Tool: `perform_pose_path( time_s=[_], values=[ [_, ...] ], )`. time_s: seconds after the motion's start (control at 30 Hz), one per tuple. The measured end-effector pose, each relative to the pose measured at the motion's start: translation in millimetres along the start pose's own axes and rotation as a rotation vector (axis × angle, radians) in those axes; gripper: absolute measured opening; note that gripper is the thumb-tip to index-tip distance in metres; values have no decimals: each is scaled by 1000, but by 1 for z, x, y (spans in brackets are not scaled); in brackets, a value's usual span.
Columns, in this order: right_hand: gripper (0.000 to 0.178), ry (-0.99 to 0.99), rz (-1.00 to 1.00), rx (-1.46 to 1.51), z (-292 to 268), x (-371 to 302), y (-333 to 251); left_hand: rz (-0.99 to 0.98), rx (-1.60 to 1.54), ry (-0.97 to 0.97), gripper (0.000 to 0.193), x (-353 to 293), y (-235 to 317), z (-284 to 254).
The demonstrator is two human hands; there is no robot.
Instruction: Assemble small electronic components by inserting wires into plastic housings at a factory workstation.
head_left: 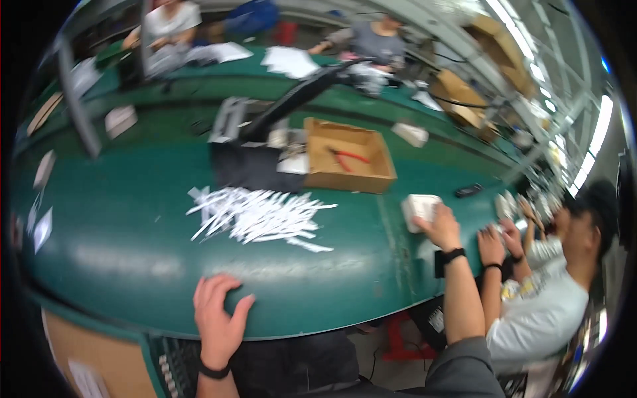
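Note:
My right hand (440,231) grips the near right side of a small white box-shaped thing (417,203) standing on the green table; motion blur hides its details. My left hand (221,317) rests at the table's front edge, fingers apart and nothing in it. Beyond that hand lies a loose heap of white paper strips (262,215). An open cardboard box (348,180) stands behind and to the right of the strips, with red-handled pliers (350,159) inside.
A black lamp arm (285,99) rises behind the strips beside a dark mat (255,166). A black device (468,191) lies past the white box. At the right a co-worker's hands (494,245) are close to my right arm. More people sit across the table.

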State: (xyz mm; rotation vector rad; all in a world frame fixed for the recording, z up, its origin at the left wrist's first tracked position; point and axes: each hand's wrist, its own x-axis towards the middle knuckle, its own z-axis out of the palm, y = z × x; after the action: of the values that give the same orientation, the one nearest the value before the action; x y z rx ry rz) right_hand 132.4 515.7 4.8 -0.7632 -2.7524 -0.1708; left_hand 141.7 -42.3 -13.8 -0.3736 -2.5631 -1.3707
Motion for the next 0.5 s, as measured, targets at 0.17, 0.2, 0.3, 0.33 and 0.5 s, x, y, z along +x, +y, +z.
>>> perform_pose_path(
  time_s=[0.17, 0.2, 0.3, 0.33, 0.5],
  values=[
    [59, 367, -486, 323, -62, -44, -143, -129, -107, -11, 29, 1, 10, -2],
    [50, 64, -613, 546, -62, -52, -176, -94, -138, -21, 29, 0, 17, -4],
    [39, -315, -838, 687, -63, -60, -219, 144, -10, -42, 32, 2, 52, -29],
    [37, -340, -918, 614, -58, -60, -237, 214, 1, -49, 33, 4, 68, -37],
    [7, -351, -986, 642, -27, -38, -210, 229, 88, 102, 33, -19, 125, -98]
  ],
)
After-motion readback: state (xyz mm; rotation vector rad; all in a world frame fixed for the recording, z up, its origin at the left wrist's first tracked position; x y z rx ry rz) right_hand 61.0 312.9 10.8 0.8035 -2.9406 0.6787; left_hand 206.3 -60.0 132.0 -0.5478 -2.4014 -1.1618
